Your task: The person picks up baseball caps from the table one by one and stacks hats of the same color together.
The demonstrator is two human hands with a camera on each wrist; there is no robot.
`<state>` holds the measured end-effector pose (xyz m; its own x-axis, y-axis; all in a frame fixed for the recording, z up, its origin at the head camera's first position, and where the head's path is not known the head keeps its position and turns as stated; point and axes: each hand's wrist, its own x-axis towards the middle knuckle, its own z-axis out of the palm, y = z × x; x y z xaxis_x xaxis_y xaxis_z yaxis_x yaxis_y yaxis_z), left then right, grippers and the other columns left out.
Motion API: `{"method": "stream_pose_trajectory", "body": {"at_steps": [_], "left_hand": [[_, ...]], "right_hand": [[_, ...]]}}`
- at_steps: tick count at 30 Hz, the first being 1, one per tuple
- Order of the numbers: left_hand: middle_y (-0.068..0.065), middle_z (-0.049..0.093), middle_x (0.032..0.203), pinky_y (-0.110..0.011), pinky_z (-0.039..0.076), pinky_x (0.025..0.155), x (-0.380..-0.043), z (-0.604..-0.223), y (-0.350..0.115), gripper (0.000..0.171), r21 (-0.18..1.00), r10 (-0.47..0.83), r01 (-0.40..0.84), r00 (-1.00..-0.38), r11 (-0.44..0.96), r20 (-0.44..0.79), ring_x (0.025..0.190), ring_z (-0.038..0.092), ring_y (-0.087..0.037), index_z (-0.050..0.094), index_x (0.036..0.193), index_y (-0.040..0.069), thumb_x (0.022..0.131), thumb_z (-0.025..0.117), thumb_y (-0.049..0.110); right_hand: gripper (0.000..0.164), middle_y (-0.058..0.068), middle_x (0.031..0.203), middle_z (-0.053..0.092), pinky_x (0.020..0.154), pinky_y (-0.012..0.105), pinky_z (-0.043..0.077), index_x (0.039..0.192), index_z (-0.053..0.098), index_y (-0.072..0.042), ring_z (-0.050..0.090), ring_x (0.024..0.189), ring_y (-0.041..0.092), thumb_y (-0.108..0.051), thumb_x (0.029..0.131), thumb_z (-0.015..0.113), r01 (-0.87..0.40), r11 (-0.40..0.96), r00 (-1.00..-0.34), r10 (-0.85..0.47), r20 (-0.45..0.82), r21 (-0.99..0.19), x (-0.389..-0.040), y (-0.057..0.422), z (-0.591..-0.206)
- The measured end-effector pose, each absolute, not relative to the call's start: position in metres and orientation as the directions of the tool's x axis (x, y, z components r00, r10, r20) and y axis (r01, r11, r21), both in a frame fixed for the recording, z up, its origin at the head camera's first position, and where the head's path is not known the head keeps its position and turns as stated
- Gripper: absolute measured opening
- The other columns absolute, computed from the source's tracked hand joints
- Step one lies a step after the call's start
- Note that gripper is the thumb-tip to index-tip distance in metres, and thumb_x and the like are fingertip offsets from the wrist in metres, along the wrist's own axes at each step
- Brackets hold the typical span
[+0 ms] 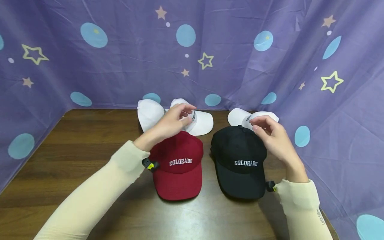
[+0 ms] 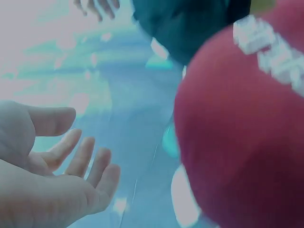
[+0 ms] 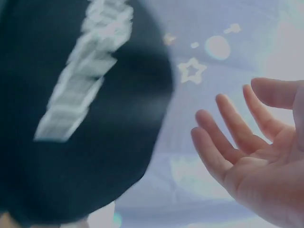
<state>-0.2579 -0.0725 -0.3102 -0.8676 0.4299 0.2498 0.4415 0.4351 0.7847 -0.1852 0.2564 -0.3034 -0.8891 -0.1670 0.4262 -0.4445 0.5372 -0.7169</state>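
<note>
In the head view a dark red cap lettered COLORADO lies on the table, its brim toward me. To its right sits a black cap with the same lettering. My left hand hovers over the back of the red cap, fingers loosely bent and holding nothing. Above the black cap's right rear side is my right hand, its fingers relaxed and free of any object. The left wrist view shows the red cap apart from the fingers; in the right wrist view the black cap also stands clear of them.
Behind the red cap lie two white caps, one at left and one with its brim pointing right. Another white cap is behind the black one. A purple patterned curtain borders the wooden table.
</note>
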Motion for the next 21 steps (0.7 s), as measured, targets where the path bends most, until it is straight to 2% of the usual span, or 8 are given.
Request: {"method": "stream_pose_trajectory", "body": {"at_steps": [4,10,13,17,21], "left_hand": [[-0.007,0.053,0.122,-0.038,0.039,0.098,-0.262,-0.304,-0.113,0.039,0.825,0.339,0.391,-0.904,0.408,0.261,0.109,0.050,-0.021,0.050,0.131,0.009,0.093,0.059,0.010],[-0.012,0.051,0.124,-0.041,0.038,0.097,-0.265,-0.318,-0.166,0.040,0.867,0.197,0.314,-0.947,0.386,0.255,0.113,0.048,-0.024,0.048,0.133,0.008,0.094,0.058,0.012],[-0.015,0.049,0.126,-0.036,0.039,0.096,-0.265,-0.333,-0.185,0.043,0.882,0.126,0.278,-0.960,0.379,0.249,0.113,0.047,-0.024,0.045,0.135,0.005,0.095,0.058,0.013],[-0.018,0.043,0.131,-0.030,0.041,0.087,-0.265,-0.355,-0.204,0.050,0.912,0.032,0.209,-0.977,0.352,0.211,0.114,0.045,-0.025,0.038,0.140,0.004,0.095,0.058,0.016],[-0.018,0.039,0.135,-0.031,0.040,0.088,-0.266,-0.376,-0.214,0.058,0.939,-0.034,0.138,-0.987,0.315,0.156,0.118,0.042,-0.025,0.030,0.144,0.005,0.096,0.058,0.019]], "right_hand": [[0.026,0.014,0.113,0.060,0.091,0.026,0.046,0.118,0.057,0.003,0.057,0.105,0.027,0.001,0.092,0.058,-0.478,0.509,-0.874,-0.198,0.443,-0.716,-0.175,0.231,-0.285],[0.037,0.012,0.128,0.055,0.102,0.047,0.037,0.129,0.052,0.000,0.049,0.119,0.025,-0.001,0.092,0.060,-0.545,0.477,-0.838,-0.294,0.459,-0.689,-0.172,0.199,-0.277],[0.042,0.005,0.132,0.053,0.102,0.048,0.036,0.133,0.050,-0.006,0.047,0.122,0.021,-0.007,0.093,0.061,-0.590,0.481,-0.807,-0.331,0.488,-0.649,-0.180,0.189,-0.284],[0.046,-0.006,0.134,0.050,0.100,0.043,0.039,0.137,0.048,-0.017,0.045,0.123,0.012,-0.018,0.094,0.063,-0.612,0.507,-0.790,-0.349,0.504,-0.607,-0.195,0.181,-0.300],[0.049,-0.009,0.136,0.048,0.097,0.038,0.041,0.139,0.045,-0.022,0.044,0.121,0.008,-0.025,0.094,0.063,-0.610,0.519,-0.791,-0.357,0.496,-0.599,-0.204,0.171,-0.310]]}}
